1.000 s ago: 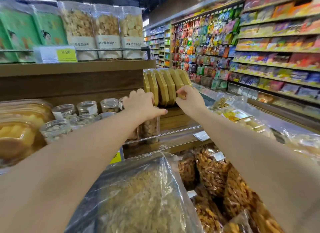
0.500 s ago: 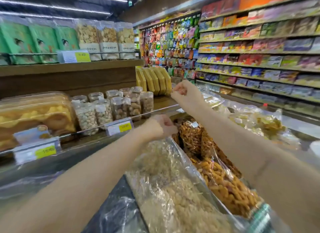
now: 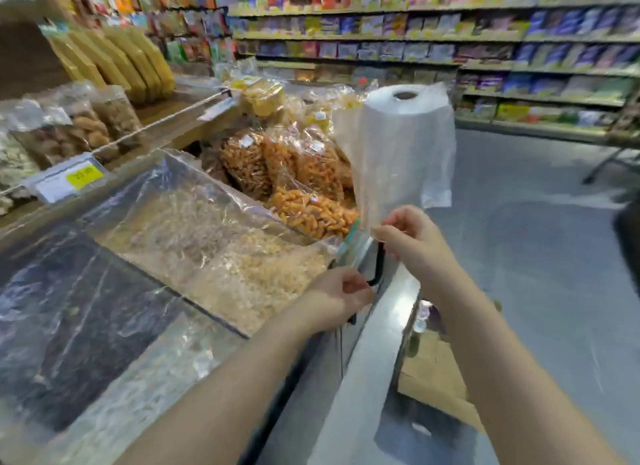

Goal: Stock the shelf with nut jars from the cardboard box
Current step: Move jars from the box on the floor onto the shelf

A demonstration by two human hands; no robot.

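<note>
**A:** Nut jars (image 3: pixel 104 118), clear plastic and badly blurred, are seen at far left on the wooden shelf (image 3: pixel 156 108), behind a thin wire rail. None is held.

**B:** And the brown cardboard box (image 3: pixel 433 371)?

**A:** Only part of it is shown, low beside the steel-edged desk (image 3: pixel 374 360). Its contents are hidden.

**B:** How are the hands placed?

**A:** The left hand (image 3: pixel 341 298) is curled, with nothing seen in it, just beside a black handle (image 3: pixel 376 270). The right hand (image 3: pixel 412 239) is curled at the lower corner of the thin clear bag (image 3: pixel 398 174) hanging from the white roll (image 3: pixel 405 118). Whether film is pinched cannot be told.

**B:** What might go wrong?

**A:** The bag could be snagged and dragged off the roll when the box is reached for. A jar could be fumbled, since the box is largely masked by the desk edge. Shelved jars could be toppled if another is pushed over the rail.

**B:** Counts?

**A:** Two hands, one roll, one box, one yellow price tag (image 3: pixel 85 177) and two film-covered bins (image 3: pixel 214 243) are counted. About four upright yellow packs (image 3: pixel 114 59) are judged. The jars cannot be counted through the blur.
</note>
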